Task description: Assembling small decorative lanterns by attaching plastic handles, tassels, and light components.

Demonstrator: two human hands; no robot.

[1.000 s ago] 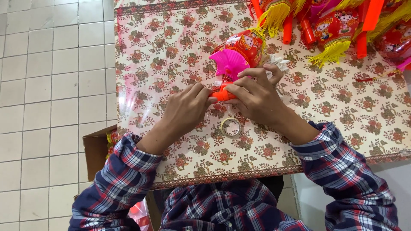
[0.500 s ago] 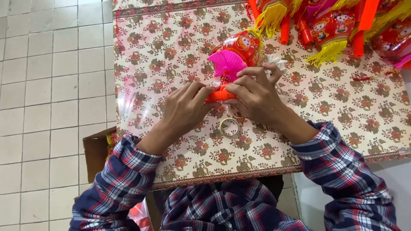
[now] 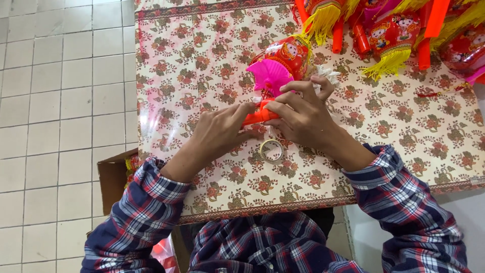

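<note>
Both hands meet at the middle of a table covered in a floral cloth (image 3: 202, 60). My left hand (image 3: 220, 129) and my right hand (image 3: 303, 116) pinch the two ends of a short orange stick (image 3: 258, 116). The stick belongs to a small red lantern (image 3: 288, 53) with a bright pink fan-shaped piece (image 3: 270, 76), which lies just beyond my fingers. A bit of white crumpled material (image 3: 328, 75) pokes out above my right fingers. A roll of clear tape (image 3: 271, 150) lies on the cloth just below the hands.
A heap of red lanterns with yellow fringes and orange sticks (image 3: 394, 35) fills the far right of the table. An open cardboard box (image 3: 113, 179) stands on the white tiled floor (image 3: 60, 101) at the table's left front corner. The table edge runs close to my chest.
Both hands have kept their hold on the orange stick and barely shifted; the fingers have adjusted slightly around it.
</note>
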